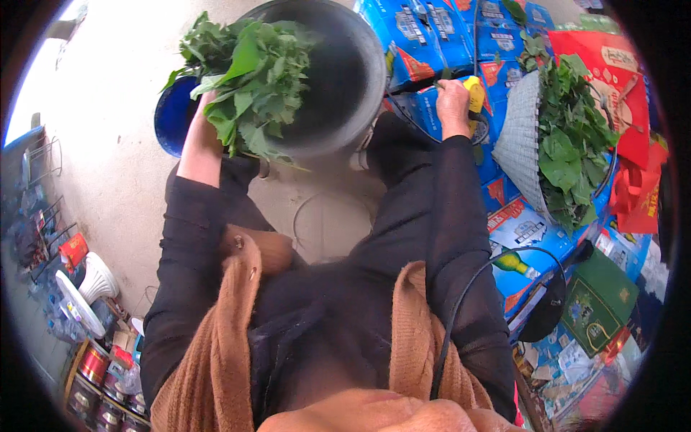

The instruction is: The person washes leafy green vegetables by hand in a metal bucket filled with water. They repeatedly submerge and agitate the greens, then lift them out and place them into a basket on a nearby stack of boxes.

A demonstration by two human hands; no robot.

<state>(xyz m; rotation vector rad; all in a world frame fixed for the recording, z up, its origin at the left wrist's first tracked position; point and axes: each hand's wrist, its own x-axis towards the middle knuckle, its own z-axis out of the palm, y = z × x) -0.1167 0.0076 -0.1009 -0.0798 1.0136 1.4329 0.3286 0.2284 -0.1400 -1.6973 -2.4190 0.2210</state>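
A big bunch of leafy greens (pixel 259 81) is in my left hand (pixel 208 102), which the leaves mostly cover. The bunch overhangs the left side of a large dark round basin (pixel 345 108). Beneath my left forearm, partly hidden, stands a blue bucket (pixel 175 119). My right hand (pixel 453 102) is over blue printed cartons (pixel 464 32), its fingers closed around a small green leaf or stem. Right beside it lies a yellow object (pixel 475 97) on the cartons; I cannot tell what it is. A woven basket (pixel 518 140) lies tilted further right, full of leafy greens (pixel 572 146).
Red bags (pixel 631 129) lie beyond the basket at the right. A black cable (pixel 459 302) runs along my right arm. A green box (pixel 604 297) is at the lower right. Shelved tins (pixel 94 364) and a white pedestal item (pixel 97 278) stand at the lower left.
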